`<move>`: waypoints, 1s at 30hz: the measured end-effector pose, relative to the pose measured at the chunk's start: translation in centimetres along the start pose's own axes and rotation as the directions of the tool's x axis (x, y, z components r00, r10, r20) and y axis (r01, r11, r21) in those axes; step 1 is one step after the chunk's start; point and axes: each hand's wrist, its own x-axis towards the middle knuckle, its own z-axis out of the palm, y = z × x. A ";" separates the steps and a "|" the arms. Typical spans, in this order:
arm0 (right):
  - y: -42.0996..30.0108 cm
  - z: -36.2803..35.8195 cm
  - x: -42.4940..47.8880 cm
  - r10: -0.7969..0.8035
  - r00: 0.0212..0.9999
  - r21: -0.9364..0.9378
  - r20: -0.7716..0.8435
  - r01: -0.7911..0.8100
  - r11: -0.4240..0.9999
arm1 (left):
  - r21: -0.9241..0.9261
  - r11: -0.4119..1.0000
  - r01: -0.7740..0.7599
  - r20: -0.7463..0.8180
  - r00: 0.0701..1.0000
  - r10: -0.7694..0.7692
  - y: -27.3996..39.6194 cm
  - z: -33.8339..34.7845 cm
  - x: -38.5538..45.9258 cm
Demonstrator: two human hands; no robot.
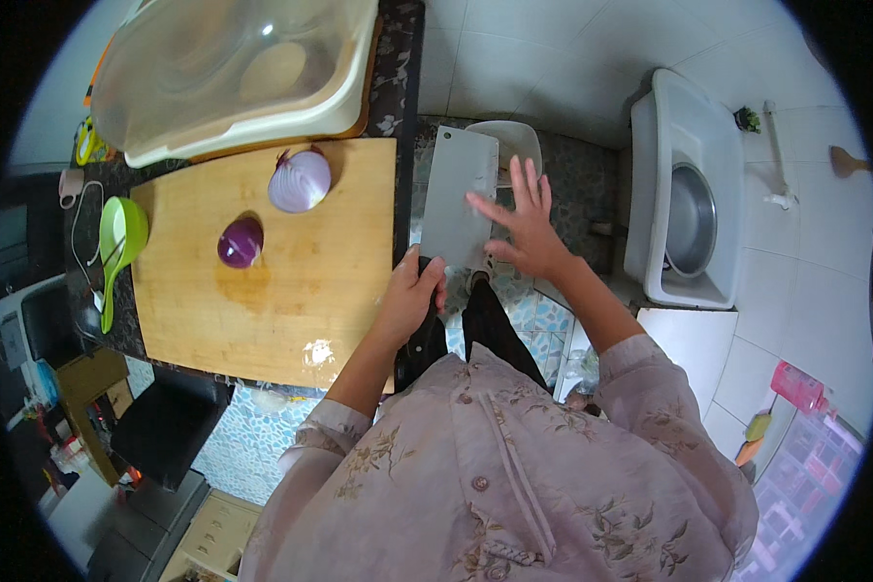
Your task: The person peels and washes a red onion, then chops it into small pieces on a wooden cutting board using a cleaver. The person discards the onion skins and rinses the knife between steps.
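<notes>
My left hand (410, 295) grips the dark handle of a wide-bladed cleaver (455, 196) past the right edge of the wooden cutting board (320, 291). Its grey blade points away from me, partly above a whitish bin (520, 138) on the floor. My right hand (525, 229) has its fingers spread at the blade's right edge; whether they touch the metal is hard to tell. On the board rest two pieces of red onion: a pale, peeled-looking one (300, 182) towards the back and a smaller purple one (240, 241) nearer the middle.
A large lidded plastic container (247, 138) stands behind the board. Left of it sits a green long-handled scoop (120, 233). To the right, a white sink (658, 218) holds a metal basin (691, 218). A black stool (167, 429) is below the table at left.
</notes>
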 end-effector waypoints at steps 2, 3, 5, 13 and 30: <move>3.0 -0.1 1.5 0.045 0.999 0.035 -0.021 -0.045 0.998 | 0.034 0.999 0.040 -0.016 0.999 -0.039 0.5 0.7 1.1; 4.6 0.2 2.3 0.066 0.997 0.055 -0.029 -0.064 0.996 | 0.049 0.997 0.060 -0.027 0.998 -0.059 0.7 1.0 1.7; 9.4 2.2 3.5 0.199 0.977 0.074 -0.076 -0.193 0.978 | 0.096 0.993 0.069 -0.032 0.997 -0.066 0.7 1.7 2.9; 26.3 8.2 5.8 0.703 0.700 0.194 0.122 -0.712 0.675 | 0.815 0.511 -0.272 0.098 0.935 0.342 -0.8 3.4 9.7; 22.3 -5.4 1.6 0.661 0.701 0.013 -0.269 -0.683 0.730 | 0.934 0.030 -0.356 0.319 0.869 0.378 4.5 9.6 13.4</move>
